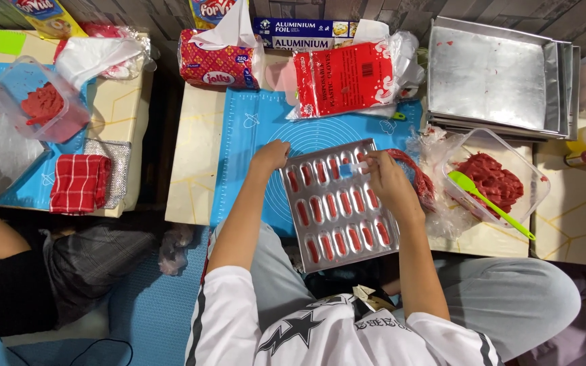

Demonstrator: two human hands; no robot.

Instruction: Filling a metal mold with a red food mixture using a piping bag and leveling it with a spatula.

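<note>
Metal mould tray [337,207] on the blue mat [252,135], near edge overhanging the table [191,176] toward the lap. Left hand [270,154] at the tray's far left corner, fingers curled down on the rim, steadying it. Right hand [384,177] over the tray's far right part, fingers pinched shut on a small pale tip, likely the nozzle of a piping bag [412,173] of red paste trailing off to the right of the tray.

Risks, as judged:
- Tip-over: overhanging tray could drop off the table edge if the left hand lifts or pressure lands on the near rows.
- Smearing: paste could string across the ridges between cavities if the nozzle drags.
- Uneven fill: strips in the cavities already differ a little in length.
- Snagging: crumpled clear plastic just right of the tray could catch the bag or the wrist.

Materials and shapes:
- Tray: dull, thin sheet metal, rectangular, rows of oval cavities, each with a red strip.
- Mat: smooth, flexible, printed with rings.
- Right of the tray: clear plastic box [493,179], rigid, holding lumpy red paste and a green spatula [490,203] with a slim handle.
- Beyond the tray: stacked flat metal pans [496,74], shiny.
</note>
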